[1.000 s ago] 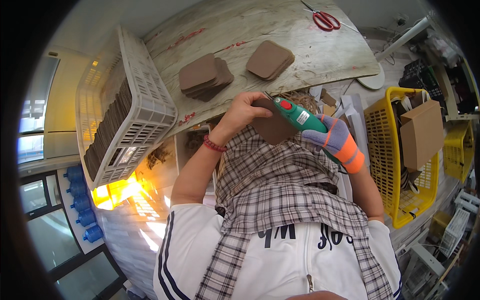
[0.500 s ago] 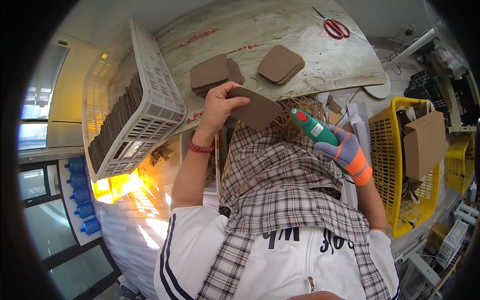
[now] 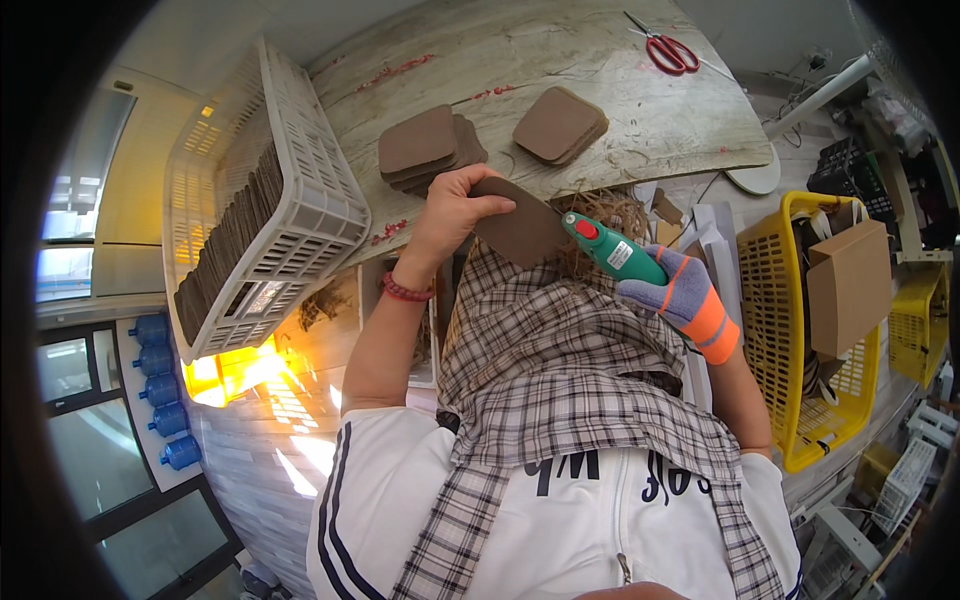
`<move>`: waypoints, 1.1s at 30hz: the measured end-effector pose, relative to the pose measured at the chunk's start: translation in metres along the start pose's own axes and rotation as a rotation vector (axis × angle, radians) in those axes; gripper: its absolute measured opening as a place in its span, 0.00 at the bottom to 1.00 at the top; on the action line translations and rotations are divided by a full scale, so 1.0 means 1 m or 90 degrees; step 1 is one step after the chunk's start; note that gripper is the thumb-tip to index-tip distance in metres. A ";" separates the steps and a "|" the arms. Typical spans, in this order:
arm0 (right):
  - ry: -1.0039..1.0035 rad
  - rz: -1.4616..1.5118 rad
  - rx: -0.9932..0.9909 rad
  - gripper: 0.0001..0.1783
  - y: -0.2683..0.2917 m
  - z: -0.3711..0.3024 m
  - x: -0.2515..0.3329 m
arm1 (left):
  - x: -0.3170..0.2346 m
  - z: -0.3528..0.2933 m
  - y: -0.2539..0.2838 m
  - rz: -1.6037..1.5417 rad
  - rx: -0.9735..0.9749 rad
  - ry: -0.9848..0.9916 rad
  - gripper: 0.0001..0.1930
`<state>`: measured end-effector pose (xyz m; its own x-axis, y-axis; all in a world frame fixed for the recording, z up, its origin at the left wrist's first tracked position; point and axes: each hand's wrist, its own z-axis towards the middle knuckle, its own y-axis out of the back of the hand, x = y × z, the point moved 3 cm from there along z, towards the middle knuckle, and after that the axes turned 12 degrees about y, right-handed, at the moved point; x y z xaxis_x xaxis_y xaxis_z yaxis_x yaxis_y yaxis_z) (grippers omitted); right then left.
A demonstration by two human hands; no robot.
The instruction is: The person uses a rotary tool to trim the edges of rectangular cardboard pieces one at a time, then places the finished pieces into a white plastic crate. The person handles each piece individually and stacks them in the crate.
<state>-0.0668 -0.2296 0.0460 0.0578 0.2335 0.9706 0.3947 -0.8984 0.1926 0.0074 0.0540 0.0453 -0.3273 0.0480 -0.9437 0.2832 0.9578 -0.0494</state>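
My left hand (image 3: 452,215) pinches a thin, flat brown piece (image 3: 520,225) with rounded corners between thumb and fingers, above my lap. In its blue-grey and orange glove, my right hand (image 3: 683,295) wraps round a green handheld power tool (image 3: 612,250) with a red button. The tool's front end is at the right edge of the brown piece; whether they touch I cannot tell. Just beyond my left hand, a fanned stack of similar brown pieces (image 3: 418,140) lies on the worn table (image 3: 650,125). A neater stack (image 3: 560,125) sits to its right.
Left stands a white plastic crate (image 3: 325,190) packed with upright brown pieces. Red-handled scissors (image 3: 671,54) lie at the table's far right. A yellow basket (image 3: 765,320) with a cardboard box (image 3: 848,290) stands right. Brown shreds (image 3: 625,212) gather under the table's front edge.
My right hand has brought the green tool leftward, closer to the brown piece. My left hand has shifted slightly right with the piece, which now looks more tilted.
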 end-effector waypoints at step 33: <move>-0.051 0.139 -0.205 0.18 0.012 -0.007 -0.035 | 0.014 0.097 -0.041 0.748 -0.530 -0.275 0.32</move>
<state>-0.0703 -0.2512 0.0150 0.1843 0.0405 0.9820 0.0574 -0.9979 0.0303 0.0790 -0.0122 0.0023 0.0413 0.9390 -0.3414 -0.4392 0.3239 0.8379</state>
